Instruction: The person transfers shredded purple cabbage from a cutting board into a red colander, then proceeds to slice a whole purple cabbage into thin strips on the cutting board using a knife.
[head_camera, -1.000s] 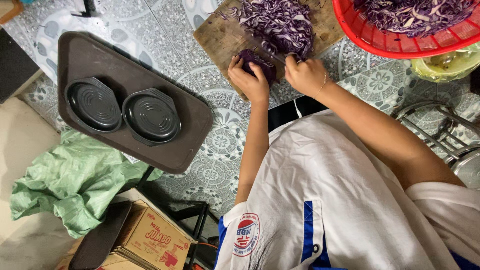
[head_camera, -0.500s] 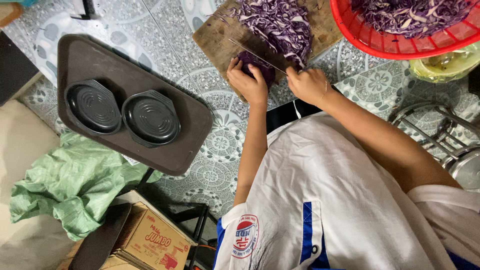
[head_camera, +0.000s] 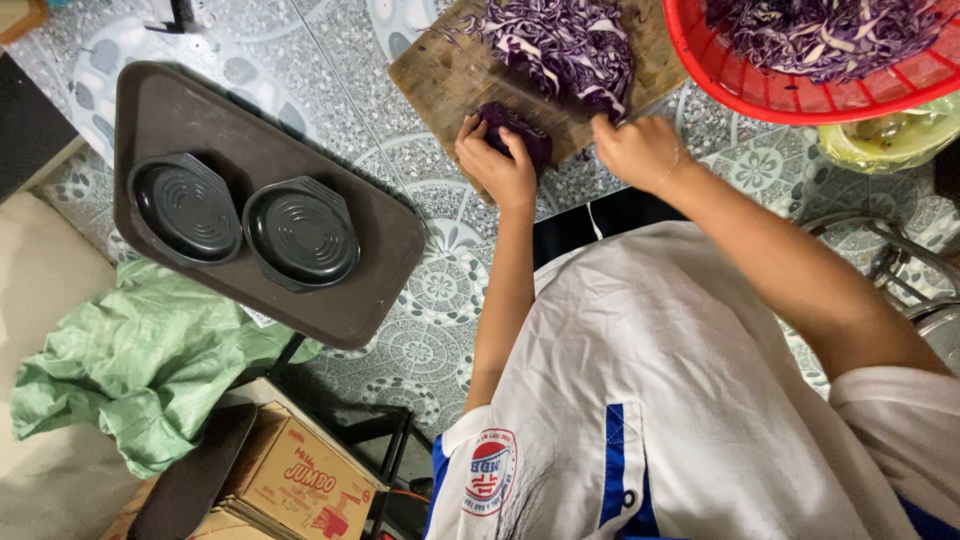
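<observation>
A wedge of purple cabbage sits at the near edge of a wooden cutting board on the patterned tile floor, pinned under the curled fingers of the left hand; the right hand is closed round a knife handle, the blade lying across the wedge; a heap of shredded cabbage covers the board beyond it; a red plastic basket holding more shreds stands at the right, a yellowish bowl just beside it; well apart at the left, a dark brown tray bears two black ridged dishes; a crumpled green sack and a cardboard box lie below.
</observation>
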